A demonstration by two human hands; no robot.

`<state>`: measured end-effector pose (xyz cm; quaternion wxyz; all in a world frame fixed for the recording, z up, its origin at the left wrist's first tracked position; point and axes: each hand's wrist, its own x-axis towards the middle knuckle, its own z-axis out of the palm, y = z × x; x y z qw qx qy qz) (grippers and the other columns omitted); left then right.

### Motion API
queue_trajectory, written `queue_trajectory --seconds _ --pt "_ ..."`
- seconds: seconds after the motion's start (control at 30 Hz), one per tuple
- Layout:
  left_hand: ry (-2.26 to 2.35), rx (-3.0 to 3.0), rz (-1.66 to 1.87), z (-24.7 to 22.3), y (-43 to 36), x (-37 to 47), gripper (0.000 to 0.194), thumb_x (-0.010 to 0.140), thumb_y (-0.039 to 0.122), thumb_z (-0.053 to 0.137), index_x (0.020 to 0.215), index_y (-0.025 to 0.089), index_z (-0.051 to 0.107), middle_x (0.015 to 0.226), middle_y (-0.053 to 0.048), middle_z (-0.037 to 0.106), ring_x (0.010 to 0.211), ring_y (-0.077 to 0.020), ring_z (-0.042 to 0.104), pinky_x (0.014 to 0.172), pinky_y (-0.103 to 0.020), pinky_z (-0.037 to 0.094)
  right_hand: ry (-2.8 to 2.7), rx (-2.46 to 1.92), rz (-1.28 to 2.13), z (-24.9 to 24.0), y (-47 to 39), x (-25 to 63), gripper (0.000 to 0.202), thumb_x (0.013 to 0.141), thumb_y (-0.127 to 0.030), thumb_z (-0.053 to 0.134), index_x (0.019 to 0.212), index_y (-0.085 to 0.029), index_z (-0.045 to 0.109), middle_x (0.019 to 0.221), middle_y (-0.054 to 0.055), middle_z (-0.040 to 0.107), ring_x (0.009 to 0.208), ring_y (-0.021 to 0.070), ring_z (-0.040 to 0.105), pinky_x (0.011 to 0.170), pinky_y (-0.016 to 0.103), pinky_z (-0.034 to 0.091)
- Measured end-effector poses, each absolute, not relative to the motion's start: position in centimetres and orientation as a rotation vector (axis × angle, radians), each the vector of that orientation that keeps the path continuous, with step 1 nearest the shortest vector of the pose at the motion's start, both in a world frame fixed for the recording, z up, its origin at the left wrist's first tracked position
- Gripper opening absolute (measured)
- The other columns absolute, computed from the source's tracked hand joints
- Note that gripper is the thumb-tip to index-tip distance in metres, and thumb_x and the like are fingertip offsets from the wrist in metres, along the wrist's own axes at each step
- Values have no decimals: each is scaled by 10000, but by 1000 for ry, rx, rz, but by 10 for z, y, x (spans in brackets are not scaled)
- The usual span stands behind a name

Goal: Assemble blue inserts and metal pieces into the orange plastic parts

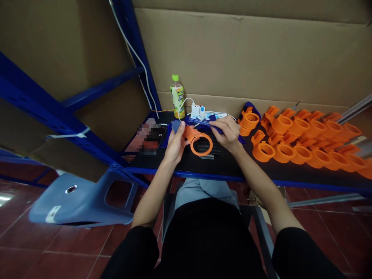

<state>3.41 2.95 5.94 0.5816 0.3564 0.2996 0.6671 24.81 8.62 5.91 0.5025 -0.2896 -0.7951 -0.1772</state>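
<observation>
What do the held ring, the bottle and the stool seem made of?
Ring: likely plastic, fairly matt; even orange colour.
Bottle: probably clear plastic, smooth; see-through shoulder, glass possible.
Stool: likely moulded plastic, soft sheen; rounded edges, pale highlights.

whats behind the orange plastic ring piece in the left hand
Through the orange plastic ring piece, dark slender strips show on the black tabletop. Whatever lies behind the ring's solid band and the bare left hand is covered.

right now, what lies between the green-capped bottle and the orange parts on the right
In the head view, a white plug and apparent power strip lie between bottle and orange parts; the right hand is in front.
</observation>
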Motion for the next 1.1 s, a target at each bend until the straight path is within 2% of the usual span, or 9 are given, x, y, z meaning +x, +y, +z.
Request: queue_trajectory --seconds 0.17,0.27,0.47,0.63,0.73,0.97,1.1 --pt "699 889 1524 57 29 36 509 823 587 827 1161 243 665 1198 -73 771 1165 -292 736 859 -408 665 -1975 -605 -466 53 86 244 203 1026 -346 622 1074 -256 798 899 71 740 818 181 692 779 358 581" --pt "687 898 1523 57 29 38 478 830 567 829 1154 250 676 1232 -64 762 1164 -286 733 856 -409 670 -2035 -619 -426 51 86 241 217 1026 -382 633 1077 -253 801 914 74 737 822 173 690 777 344 581" --pt "685 895 1520 60 28 37 528 821 607 821 1156 226 674 1205 -95 767 1168 -308 735 847 -407 674 -1942 -619 -419 46 89 241 216 1038 -355 609 1048 -255 800 865 65 715 793 174 677 764 350 577" --pt "659 902 1516 61 27 35 515 815 606 829 1125 224 674 1197 -99 765 1204 -327 725 876 -430 672 -1997 -573 -432 44 88 242 225 1027 -403 634 1047 -257 804 888 63 728 798 168 677 756 338 573" --pt "651 893 1513 62 27 35 509 809 601 835 1107 222 671 1189 -97 766 1218 -334 719 888 -445 673 -1978 -512 -438 47 86 241 204 1031 -365 636 1065 -252 803 896 63 733 811 161 682 754 322 567" --pt "655 875 1567 64 25 37 514 772 552 880 1105 236 649 1198 -66 764 1203 -306 725 899 -430 672 -2035 -564 -492 57 82 242 260 1063 -345 575 1038 -233 808 876 58 750 778 145 682 715 300 561" --pt "651 843 1613 63 26 38 499 735 498 923 1052 228 647 1092 -30 766 1135 -265 744 889 -370 661 -1986 -503 -568 59 81 240 243 1060 -307 587 1006 -221 808 851 53 751 761 136 679 694 283 556"
